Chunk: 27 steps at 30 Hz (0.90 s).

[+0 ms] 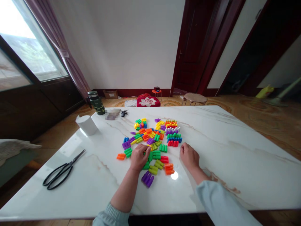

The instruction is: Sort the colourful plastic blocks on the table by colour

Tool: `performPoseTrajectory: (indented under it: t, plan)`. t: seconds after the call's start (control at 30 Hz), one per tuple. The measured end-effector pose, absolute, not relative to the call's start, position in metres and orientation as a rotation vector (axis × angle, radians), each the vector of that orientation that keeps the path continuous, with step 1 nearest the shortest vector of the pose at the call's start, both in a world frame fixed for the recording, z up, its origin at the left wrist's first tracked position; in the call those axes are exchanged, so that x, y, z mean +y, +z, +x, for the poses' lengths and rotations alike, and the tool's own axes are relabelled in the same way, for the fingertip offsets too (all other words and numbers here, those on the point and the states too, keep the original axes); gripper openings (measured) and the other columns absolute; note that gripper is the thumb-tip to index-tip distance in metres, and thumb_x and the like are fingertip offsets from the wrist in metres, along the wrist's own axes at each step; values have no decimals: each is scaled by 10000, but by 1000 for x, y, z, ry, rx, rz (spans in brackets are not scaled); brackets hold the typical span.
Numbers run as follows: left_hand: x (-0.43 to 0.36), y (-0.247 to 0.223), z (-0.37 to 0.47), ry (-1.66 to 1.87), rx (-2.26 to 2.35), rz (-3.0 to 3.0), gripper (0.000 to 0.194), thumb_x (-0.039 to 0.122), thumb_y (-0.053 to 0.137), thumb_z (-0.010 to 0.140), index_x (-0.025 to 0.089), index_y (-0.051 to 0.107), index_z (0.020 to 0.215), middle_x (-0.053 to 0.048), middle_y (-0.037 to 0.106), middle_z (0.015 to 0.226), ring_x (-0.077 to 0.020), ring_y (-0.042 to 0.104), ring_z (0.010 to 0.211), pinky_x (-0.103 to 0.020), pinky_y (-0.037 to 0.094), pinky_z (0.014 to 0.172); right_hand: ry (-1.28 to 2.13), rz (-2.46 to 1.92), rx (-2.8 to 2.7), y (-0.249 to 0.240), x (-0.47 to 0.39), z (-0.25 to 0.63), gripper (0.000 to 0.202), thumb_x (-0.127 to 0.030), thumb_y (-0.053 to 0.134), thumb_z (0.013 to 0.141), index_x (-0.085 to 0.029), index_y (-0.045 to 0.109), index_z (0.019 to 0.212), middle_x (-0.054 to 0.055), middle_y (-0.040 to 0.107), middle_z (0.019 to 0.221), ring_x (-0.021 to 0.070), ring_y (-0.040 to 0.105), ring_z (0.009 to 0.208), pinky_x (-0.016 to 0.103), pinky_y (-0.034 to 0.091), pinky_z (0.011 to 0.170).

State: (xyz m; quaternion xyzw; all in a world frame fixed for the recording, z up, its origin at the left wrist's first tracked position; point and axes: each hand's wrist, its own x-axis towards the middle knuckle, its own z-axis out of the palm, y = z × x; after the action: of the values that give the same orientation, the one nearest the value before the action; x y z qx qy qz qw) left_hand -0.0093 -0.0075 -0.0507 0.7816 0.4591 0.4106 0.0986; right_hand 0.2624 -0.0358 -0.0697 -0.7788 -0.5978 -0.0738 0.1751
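My left hand (140, 156) is over the near part of a spread of colourful plastic blocks shaped like joined pegs, fingers curled together. A yellow block shows right at its fingertips; whether it is gripped I cannot tell. Green blocks (156, 154) lie just right of this hand, with a purple block (147, 179) nearer me. My right hand (190, 156) rests closed on the tabletop, nothing visible in it. Close to its fingertips lies a red row (173, 143), the nearest of several colour-grouped rows, with a green row (174, 137) behind it.
On the white marble-patterned table (225, 141) are long black-handled scissors (63, 171) and a white paper roll (87, 125) at left. A camouflage bottle (96, 103), a blurred-out item (113, 114) and small dark clippers (124, 113) stand farther back. A stool (194, 98) is beyond the far edge.
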Motion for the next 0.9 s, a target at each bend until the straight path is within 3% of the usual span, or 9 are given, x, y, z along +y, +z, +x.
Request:
performPoseTrajectory:
  t: [0.2,0.33,0.47,0.67,0.9]
  plan:
    - [-9,-48,-7,1179,1360,2330,316,324,465,957,194,714,813,-49,690,757,-179,626,763,-291,471,704,-248,-2283,-1732,-65,-33,253,93,-188,472,921,-169,557,954,59,665,874,153,608,732,276,269,589]
    - [-18,-31,9,874,1134,2480,195,267,572,872,225,727,981,-59,714,942,-219,618,922,-339,485,826,-247,-2285,-1742,-62,-34,251,88,-180,471,918,-168,550,955,62,666,883,160,624,749,275,285,590]
    - [-27,-16,29,535,1047,2539,412,200,644,751,266,680,1156,-34,705,1062,-247,575,1029,-362,464,903,-268,-2291,-1741,-62,-35,251,77,-176,482,915,-170,546,957,59,663,874,161,627,746,271,290,592]
    - [-26,-13,42,392,1092,2573,479,129,626,690,276,681,1142,-23,706,1029,-249,562,1011,-372,441,897,-286,-2266,-1745,-63,-34,253,73,-166,486,910,-170,550,947,60,665,859,161,627,739,264,287,588]
    - [-20,-25,64,480,1269,2629,281,177,624,757,245,711,1016,-56,667,914,-259,574,948,-396,437,869,-195,-2092,-1815,-67,-41,256,216,-223,377,961,-167,585,939,36,659,721,153,597,603,262,290,545]
